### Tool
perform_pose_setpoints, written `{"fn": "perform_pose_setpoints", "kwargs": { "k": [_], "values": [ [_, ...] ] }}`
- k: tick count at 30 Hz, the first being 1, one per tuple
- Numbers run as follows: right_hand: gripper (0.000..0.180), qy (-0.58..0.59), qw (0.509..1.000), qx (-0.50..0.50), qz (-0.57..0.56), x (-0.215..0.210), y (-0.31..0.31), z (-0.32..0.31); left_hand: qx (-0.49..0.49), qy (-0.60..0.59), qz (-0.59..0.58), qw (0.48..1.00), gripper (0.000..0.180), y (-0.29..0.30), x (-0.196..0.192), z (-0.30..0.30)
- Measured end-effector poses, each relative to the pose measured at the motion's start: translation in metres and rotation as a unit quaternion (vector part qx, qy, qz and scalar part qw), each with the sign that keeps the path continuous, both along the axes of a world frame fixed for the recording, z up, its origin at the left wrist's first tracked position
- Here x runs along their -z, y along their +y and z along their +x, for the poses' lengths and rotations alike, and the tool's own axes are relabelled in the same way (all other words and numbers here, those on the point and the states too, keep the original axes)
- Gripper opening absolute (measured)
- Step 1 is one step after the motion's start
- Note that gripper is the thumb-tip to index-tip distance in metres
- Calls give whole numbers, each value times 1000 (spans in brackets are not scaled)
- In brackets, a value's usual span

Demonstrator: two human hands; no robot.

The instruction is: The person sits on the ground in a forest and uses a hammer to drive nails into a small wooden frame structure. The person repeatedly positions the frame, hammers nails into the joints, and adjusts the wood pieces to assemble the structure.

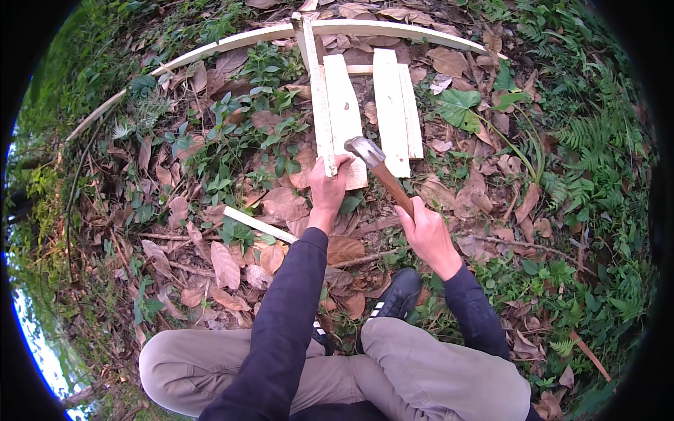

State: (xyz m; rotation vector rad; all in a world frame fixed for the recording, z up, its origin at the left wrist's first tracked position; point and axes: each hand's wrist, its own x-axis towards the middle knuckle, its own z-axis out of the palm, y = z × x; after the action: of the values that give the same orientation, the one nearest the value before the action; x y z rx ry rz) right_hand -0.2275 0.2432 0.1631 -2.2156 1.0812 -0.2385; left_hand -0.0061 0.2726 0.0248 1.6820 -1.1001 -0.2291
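Observation:
In my right hand is a hammer, its brown wooden handle slanting up and left to a metal head. That head hovers over or rests near a pale wooden board; I cannot tell whether they touch. My left hand is closed around the near end of a narrow wooden strip beside this board. Just to the right lies a second pale board, with a shorter slat along its right side. A crosspiece shows between the boards.
A long thin wooden strip spans the far side, meeting an upright post. Left of my feet lies a loose stick. Dry leaves and green plants cover the ground. My dark shoe is close by.

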Motion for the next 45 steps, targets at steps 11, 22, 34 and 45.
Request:
{"fn": "perform_pose_setpoints", "kwargs": {
  "k": [11, 22, 34, 45],
  "values": [
    [27, -33, 999, 17, 15, 6, 4, 2, -7, -4, 12, 1000, 12, 3, -1, -2],
    [26, -37, 999, 14, -1, 9, 5, -1, -12, -13, 16, 1000, 11, -1, -7, -3],
    [27, 21, 999, -19, -41, 32, 0, -8, -12, -20, 31, 999, 11, 0, -5, -4],
    [26, 17, 999, 12, -34, 21, 11, -1, -11, 6, 47, 999, 12, 2, -6, -2]
  ]
}}
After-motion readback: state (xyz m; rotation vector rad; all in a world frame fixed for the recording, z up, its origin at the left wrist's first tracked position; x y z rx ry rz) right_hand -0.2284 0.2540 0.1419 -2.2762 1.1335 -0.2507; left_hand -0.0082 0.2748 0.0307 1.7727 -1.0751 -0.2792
